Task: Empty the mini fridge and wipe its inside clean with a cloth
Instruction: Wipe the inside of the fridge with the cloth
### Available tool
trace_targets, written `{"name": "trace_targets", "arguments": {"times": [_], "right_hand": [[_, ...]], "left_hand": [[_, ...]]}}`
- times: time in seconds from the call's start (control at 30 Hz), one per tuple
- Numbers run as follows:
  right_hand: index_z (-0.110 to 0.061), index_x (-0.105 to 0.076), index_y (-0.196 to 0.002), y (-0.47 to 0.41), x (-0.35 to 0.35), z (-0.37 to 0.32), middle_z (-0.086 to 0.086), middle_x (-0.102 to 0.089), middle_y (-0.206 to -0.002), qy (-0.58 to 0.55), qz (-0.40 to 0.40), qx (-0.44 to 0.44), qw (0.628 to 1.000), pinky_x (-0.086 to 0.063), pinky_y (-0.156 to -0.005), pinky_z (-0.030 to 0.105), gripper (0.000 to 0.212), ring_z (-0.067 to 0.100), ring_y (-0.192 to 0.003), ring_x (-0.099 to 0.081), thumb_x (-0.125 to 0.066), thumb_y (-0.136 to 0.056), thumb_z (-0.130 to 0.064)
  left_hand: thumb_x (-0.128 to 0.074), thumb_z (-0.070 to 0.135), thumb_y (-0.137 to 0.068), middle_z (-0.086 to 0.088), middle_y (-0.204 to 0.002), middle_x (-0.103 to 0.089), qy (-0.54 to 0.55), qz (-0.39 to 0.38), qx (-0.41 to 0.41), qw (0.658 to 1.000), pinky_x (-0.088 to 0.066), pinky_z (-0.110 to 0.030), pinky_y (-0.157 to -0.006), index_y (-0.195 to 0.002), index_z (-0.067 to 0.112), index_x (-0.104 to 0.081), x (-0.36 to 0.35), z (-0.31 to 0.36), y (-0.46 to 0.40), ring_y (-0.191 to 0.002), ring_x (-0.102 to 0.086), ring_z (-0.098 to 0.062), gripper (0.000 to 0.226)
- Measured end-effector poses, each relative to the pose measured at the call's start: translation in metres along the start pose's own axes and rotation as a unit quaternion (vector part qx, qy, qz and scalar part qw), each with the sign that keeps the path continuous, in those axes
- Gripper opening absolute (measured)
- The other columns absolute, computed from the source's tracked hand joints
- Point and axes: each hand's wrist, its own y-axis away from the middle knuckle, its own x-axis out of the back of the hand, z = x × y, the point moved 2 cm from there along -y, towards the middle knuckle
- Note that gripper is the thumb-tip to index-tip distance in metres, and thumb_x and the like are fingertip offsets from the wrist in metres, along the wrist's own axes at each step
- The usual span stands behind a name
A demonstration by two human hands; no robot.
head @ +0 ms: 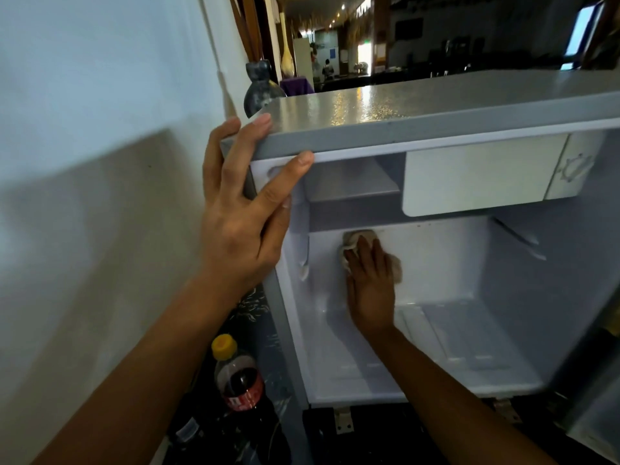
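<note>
Mini fridge [385, 129] open, inside bare; beige cloth [396, 266] flat vs back wall.

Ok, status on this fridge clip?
Left hand holds fridge top corner. Right hand presses cloth on back wall. Inside empty, nothing blocking.
</note>
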Motion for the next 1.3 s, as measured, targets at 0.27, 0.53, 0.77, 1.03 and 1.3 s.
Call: {"name": "trace_targets", "arguments": {"times": [0.27,0.53,0.77,1.03,1.3], "right_hand": [[-0.011,-0.053,-0.142,-0.013,-0.018,-0.026,0.016,-0.039,-0.156,0.033,-0.002,0.091,0.995,-0.031,-0.114,0.061,0.051,0.044,-0.146,-0.031,-0.065,-0.093,-0.012],[-0.015,-0.054,-0.141,-0.026,-0.012,-0.023,0.016,-0.036,-0.158,0.046,0.015,0.073,0.996,-0.021,-0.118,0.062,0.053,0.042,-0.148,-0.027,-0.056,-0.087,-0.017],[-0.009,-0.061,-0.133,-0.068,0.002,-0.041,0.019,-0.053,-0.145,0.094,-0.034,0.027,0.995,-0.02,-0.12,0.061,0.058,0.042,-0.137,-0.045,-0.069,-0.077,-0.022],[-0.009,-0.053,-0.142,-0.036,-0.002,-0.029,0.018,-0.038,-0.156,0.088,-0.008,0.087,0.992,-0.025,-0.118,0.06,0.06,0.041,-0.147,-0.031,-0.068,-0.085,-0.017],[0.0,-0.046,-0.144,-0.017,0.003,0.012,0.027,-0.028,-0.159,0.112,0.024,-0.054,0.992,-0.016,-0.121,0.061,0.063,0.044,-0.148,-0.025,-0.052,-0.087,-0.027]], "left_hand": [[-0.054,0.007,-0.104,-0.021,-0.152,-0.038,0.01,0.013,0.014,1.0,-0.023,-0.042,-0.13,-0.138,0.008,-0.063,-0.004,0.001,0.001,-0.144,-0.032,-0.057,0.035],[-0.057,0.002,-0.101,-0.023,-0.153,-0.039,0.028,0.02,0.011,0.999,-0.025,-0.046,-0.128,-0.138,0.014,-0.061,-0.004,0.0,0.0,-0.145,-0.032,-0.054,0.039],[-0.056,0.006,-0.101,-0.022,-0.153,-0.039,0.026,0.028,0.012,0.999,-0.025,-0.047,-0.128,-0.138,0.015,-0.062,-0.008,-0.001,0.002,-0.145,-0.033,-0.055,0.038],[-0.054,0.006,-0.102,-0.023,-0.151,-0.039,0.029,0.022,0.014,0.999,-0.024,-0.047,-0.128,-0.136,0.012,-0.062,-0.006,-0.001,0.001,-0.143,-0.033,-0.057,0.035],[-0.056,0.003,-0.1,-0.024,-0.15,-0.039,0.03,0.02,0.004,0.999,-0.026,-0.047,-0.127,-0.135,0.01,-0.064,-0.005,0.0,-0.001,-0.143,-0.033,-0.055,0.036]]}}
